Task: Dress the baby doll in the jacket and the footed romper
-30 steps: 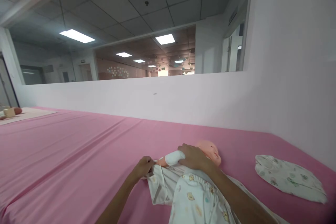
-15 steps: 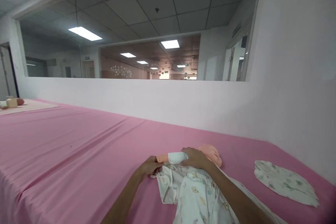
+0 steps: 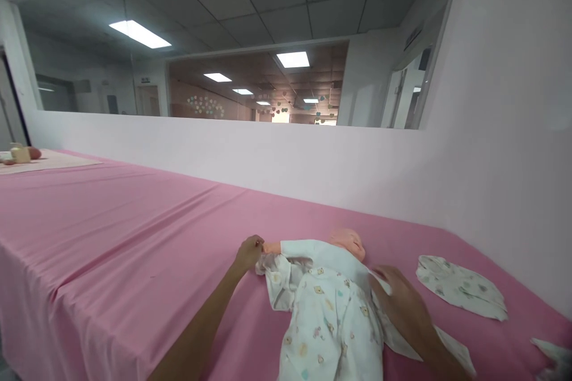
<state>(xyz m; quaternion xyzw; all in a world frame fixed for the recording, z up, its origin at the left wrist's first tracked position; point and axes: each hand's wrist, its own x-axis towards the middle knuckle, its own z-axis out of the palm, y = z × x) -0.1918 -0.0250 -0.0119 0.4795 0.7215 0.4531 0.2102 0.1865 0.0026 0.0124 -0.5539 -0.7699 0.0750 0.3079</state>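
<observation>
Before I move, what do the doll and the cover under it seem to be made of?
The doll looks like soft vinyl or rubber, matte to faintly glossy, judging by its smooth, moulded, even-toned head. The pink cover seems to be thin woven fabric, matte, with loose creases; cotton or a blend, I can't tell which.

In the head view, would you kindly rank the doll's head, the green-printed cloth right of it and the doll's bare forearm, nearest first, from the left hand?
1. Doll's bare forearm: beside the left hand.
2. Doll's head: farther right.
3. Green-printed cloth: right of the head, on the pink sheet.
</observation>
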